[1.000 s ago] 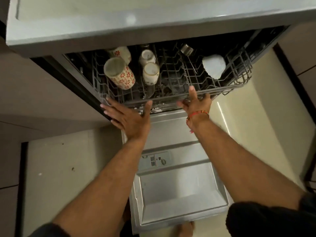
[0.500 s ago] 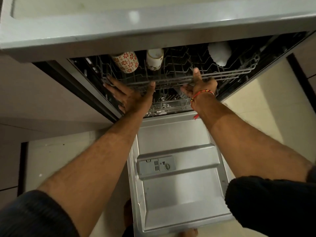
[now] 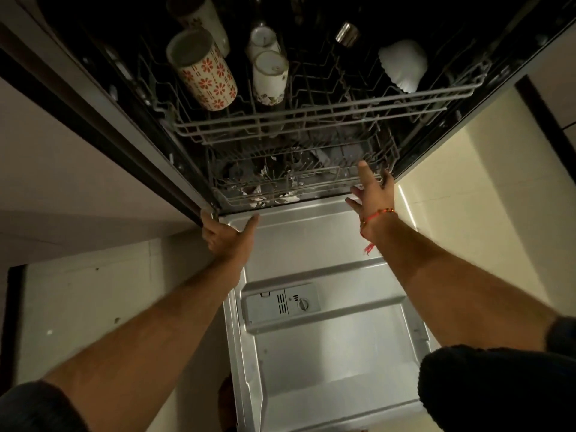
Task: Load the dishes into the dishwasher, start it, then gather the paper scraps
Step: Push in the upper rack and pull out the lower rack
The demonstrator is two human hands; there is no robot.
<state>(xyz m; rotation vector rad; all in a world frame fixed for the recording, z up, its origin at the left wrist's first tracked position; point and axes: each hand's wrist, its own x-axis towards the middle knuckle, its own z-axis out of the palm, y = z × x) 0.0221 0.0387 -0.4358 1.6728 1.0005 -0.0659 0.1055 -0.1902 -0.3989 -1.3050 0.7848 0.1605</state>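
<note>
With both racks [image 3: 311,118] now pushed in, cups [image 3: 205,73] well beyond our hands, left hand [image 3: 229,236] and right hand [image 3: 372,194], fingers straight, reach the door [image 3: 327,353] hinge, ready for closing.

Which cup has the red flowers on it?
The big cup at the rack's left front. The smaller cups beside it are mostly white.
</note>
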